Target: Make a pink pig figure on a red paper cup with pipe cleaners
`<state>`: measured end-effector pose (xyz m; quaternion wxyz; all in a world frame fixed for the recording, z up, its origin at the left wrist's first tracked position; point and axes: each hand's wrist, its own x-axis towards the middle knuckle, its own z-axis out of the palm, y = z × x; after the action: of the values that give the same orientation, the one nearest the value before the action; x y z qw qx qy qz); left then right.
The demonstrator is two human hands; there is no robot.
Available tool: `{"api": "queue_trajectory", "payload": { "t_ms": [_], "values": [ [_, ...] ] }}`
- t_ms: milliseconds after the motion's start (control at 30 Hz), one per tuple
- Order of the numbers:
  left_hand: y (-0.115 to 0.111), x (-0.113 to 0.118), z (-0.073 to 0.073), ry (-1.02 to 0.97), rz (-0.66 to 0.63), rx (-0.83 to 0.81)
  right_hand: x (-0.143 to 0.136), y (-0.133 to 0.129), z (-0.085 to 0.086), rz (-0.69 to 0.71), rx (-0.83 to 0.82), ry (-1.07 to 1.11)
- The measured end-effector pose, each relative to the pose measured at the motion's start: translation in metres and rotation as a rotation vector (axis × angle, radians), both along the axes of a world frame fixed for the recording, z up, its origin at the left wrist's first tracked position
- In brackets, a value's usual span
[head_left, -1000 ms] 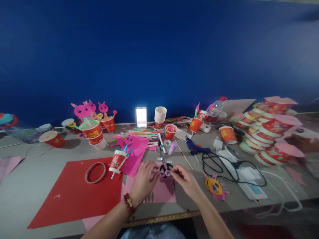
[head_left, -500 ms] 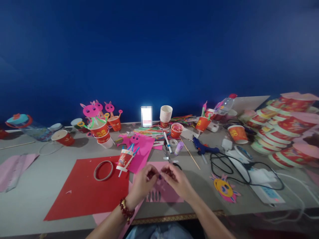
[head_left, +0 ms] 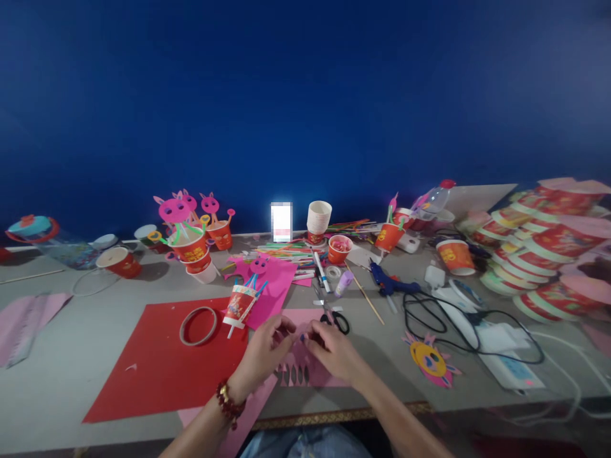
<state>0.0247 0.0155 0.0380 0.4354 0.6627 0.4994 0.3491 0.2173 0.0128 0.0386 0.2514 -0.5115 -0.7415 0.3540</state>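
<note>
My left hand (head_left: pixel 267 348), with a beaded bracelet at its wrist, has its fingers curled above a pink sheet (head_left: pixel 329 375). Facing it, my right hand (head_left: pixel 333 346) has thumb and fingertips pinched together. Something small and dark shows by the right fingertips; what either hand holds is too small to make out. Several leaf-shaped cuts (head_left: pixel 300 374) run along the pink sheet under the hands. Black-handled scissors (head_left: pixel 340 322) lie just beyond my right hand. To the left is a decorated cup (head_left: pixel 239 305) with blue straws, beside red paper (head_left: pixel 167 369).
A tape roll (head_left: pixel 198 326) rests on the red paper. On the right are a blue glue gun (head_left: pixel 384 280), black cable, a yellow-and-pink paper face (head_left: pixel 432 360) and a power strip (head_left: pixel 513 372). Stacked cups (head_left: pixel 548 248) crowd the far right; pink-figured cups (head_left: pixel 191 251) stand back left.
My left hand has moved slightly left, away from my right hand. The right hand has shifted a little, and the scissors' handles now show more.
</note>
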Motion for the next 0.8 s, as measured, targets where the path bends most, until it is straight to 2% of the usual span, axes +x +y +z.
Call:
{"api": "queue_trajectory", "payload": {
  "t_ms": [133, 267, 400, 500, 700, 800],
  "values": [
    [0.001, -0.001, 0.008, 0.056, -0.09, 0.026, -0.001, -0.002, 0.004, 0.06, -0.002, -0.023],
    [0.002, 0.005, 0.003, 0.068, -0.071, 0.014, 0.0, -0.002, 0.003, 0.033, 0.0, 0.002],
    [0.005, 0.011, -0.005, 0.023, -0.028, -0.021, 0.004, 0.0, -0.005, -0.039, -0.028, 0.172],
    [0.011, 0.016, -0.008, 0.016, -0.047, 0.004, 0.009, 0.001, -0.01, -0.092, -0.04, 0.31],
    [0.039, 0.034, -0.006, 0.33, -0.059, 0.312, 0.031, 0.005, -0.005, -0.25, -0.058, 0.375],
    [0.056, 0.048, -0.01, 0.47, -0.128, 0.409, 0.041, 0.005, -0.005, -0.277, -0.023, 0.347]
  ]
}}
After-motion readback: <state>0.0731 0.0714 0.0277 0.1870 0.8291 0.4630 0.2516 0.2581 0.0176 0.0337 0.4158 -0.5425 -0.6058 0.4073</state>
